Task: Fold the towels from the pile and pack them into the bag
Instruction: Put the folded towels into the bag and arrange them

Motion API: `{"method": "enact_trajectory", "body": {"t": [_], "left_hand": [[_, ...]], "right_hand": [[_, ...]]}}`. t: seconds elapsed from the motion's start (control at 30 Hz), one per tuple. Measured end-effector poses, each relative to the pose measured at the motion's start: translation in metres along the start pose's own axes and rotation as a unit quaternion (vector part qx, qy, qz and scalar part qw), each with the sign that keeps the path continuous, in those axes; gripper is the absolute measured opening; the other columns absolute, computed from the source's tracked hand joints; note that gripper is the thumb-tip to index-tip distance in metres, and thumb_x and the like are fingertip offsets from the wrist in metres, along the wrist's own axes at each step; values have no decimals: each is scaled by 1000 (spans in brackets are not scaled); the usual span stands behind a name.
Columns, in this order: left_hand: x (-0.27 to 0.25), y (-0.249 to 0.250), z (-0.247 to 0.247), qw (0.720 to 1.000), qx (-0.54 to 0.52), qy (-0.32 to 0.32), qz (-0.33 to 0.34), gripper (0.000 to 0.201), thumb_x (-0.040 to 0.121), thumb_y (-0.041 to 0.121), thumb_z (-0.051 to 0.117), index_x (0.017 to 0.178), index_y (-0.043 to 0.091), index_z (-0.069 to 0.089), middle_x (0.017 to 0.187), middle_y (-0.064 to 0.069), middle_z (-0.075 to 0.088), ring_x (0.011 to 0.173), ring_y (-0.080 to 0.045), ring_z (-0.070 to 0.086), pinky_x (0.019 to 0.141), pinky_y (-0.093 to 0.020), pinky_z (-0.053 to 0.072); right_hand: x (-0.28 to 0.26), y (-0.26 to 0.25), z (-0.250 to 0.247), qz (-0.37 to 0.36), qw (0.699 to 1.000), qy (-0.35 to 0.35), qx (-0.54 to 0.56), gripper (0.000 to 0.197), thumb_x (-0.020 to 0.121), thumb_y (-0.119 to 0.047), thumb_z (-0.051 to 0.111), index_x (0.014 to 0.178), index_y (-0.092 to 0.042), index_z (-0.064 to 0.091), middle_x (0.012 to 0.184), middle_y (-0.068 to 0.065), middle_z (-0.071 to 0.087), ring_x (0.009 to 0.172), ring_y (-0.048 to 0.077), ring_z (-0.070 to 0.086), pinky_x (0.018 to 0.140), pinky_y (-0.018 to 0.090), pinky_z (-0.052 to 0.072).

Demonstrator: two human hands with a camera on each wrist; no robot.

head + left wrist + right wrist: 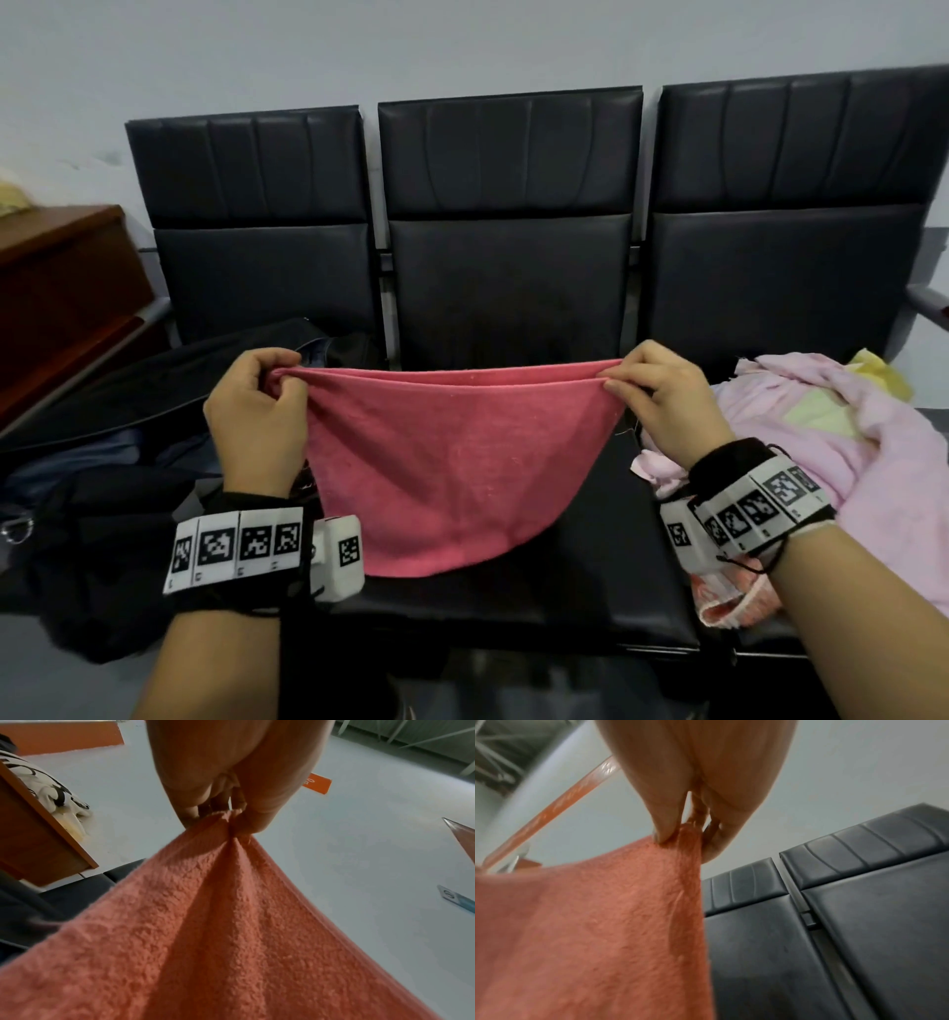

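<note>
A pink-red towel [452, 462] hangs doubled over between my two hands above the middle black seat [590, 580]. My left hand [280, 377] pinches its two left corners together; the left wrist view shows the cloth [205, 923] bunched under my thumb and fingers [231, 815]. My right hand [616, 377] pinches the right corners, and the right wrist view shows the towel [590, 923] clamped between thumb and fingers [680, 835]. The towel's lower fold sags to the seat. A dark open bag [128, 437] lies on the left seat. The pile of pale pink and yellow towels [821, 426] lies on the right seat.
Three black padded seats with backrests [508, 169] stand against a pale wall. A brown wooden cabinet [56, 288] stands at the far left. An orange-white cloth [729, 601] lies at the front of the right seat. A metal armrest [929, 303] juts out at the far right.
</note>
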State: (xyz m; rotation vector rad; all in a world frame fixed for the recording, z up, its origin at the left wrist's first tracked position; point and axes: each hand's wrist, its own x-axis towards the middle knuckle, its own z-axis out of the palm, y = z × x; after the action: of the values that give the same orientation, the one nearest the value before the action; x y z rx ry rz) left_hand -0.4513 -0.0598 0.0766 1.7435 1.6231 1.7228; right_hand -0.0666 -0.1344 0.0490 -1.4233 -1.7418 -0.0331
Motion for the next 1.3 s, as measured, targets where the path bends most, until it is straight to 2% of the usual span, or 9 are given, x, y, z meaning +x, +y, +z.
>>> {"method": "enact_trajectory", "body": {"t": [0.17, 0.4, 0.57, 0.7, 0.8, 0.93, 1.0, 1.1, 1.3], "left_hand": [[7, -2, -5, 1000, 25, 17, -5, 25, 82, 0, 55, 92, 17, 70, 91, 3, 67, 86, -12, 61, 82, -18, 44], [7, 0, -12, 998, 64, 3, 15, 22, 84, -2, 58, 92, 12, 72, 93, -4, 70, 88, -16, 61, 86, -28, 46], [2, 7, -18, 995, 94, -32, 33, 22, 84, -5, 58, 90, 12, 70, 91, -4, 67, 86, -16, 59, 81, -28, 43], [5, 15, -24, 997, 65, -28, 43, 21, 82, -4, 55, 85, 13, 68, 86, -4, 67, 84, -17, 60, 83, -32, 47], [11, 16, -20, 999, 33, -14, 40, 19, 77, 4, 52, 78, 17, 66, 77, 1, 64, 71, -10, 57, 77, -26, 43], [21, 2, 12, 998, 32, -39, -26, 21, 80, 1, 53, 75, 18, 66, 76, -4, 66, 75, -15, 58, 74, -24, 39], [26, -8, 34, 995, 32, -71, -69, 24, 81, 0, 53, 74, 19, 66, 75, -2, 66, 78, -18, 59, 73, -26, 40], [39, -18, 59, 991, 29, -95, -91, 27, 80, 0, 51, 74, 22, 65, 73, 8, 64, 80, -18, 60, 74, -28, 42], [81, -7, 85, 997, -13, -77, -19, 27, 82, -6, 50, 87, 14, 66, 95, -13, 69, 90, -25, 63, 87, -39, 50]], "right_hand": [[16, -15, -10, -9, 999, 44, -5, 7, 83, -3, 74, 88, -6, 77, 104, 2, 60, 88, 7, 56, 86, 3, 37], [12, -19, -16, 44, 995, 58, 66, 13, 80, -10, 80, 81, -22, 74, 79, -11, 70, 74, 7, 65, 69, 16, 51], [8, -25, -24, 89, 985, 100, 110, 25, 80, -9, 78, 95, -29, 72, 80, -12, 68, 74, 0, 61, 71, 10, 46], [12, -32, -34, 83, 987, 87, 107, 28, 87, -10, 71, 80, -36, 65, 75, -20, 66, 72, -1, 60, 70, 17, 48], [24, -31, -40, 123, 973, 116, 155, 16, 90, -24, 67, 78, -32, 62, 66, -17, 63, 59, 7, 57, 58, 39, 54], [40, -20, -28, 182, 961, 103, 180, 17, 91, -31, 65, 75, -30, 58, 54, -5, 60, 40, 19, 60, 36, 31, 47], [49, -9, -15, 216, 944, 99, 230, 24, 95, -21, 63, 73, -29, 56, 61, 0, 65, 51, 27, 69, 41, 30, 52], [62, 12, 0, 233, 945, 82, 213, 18, 96, -15, 61, 79, -20, 58, 82, 16, 70, 78, 31, 73, 72, 45, 61], [95, 25, -10, 190, 956, 113, 193, 19, 96, -14, 58, 87, -29, 63, 103, 0, 73, 99, 20, 69, 94, 50, 53]]}}
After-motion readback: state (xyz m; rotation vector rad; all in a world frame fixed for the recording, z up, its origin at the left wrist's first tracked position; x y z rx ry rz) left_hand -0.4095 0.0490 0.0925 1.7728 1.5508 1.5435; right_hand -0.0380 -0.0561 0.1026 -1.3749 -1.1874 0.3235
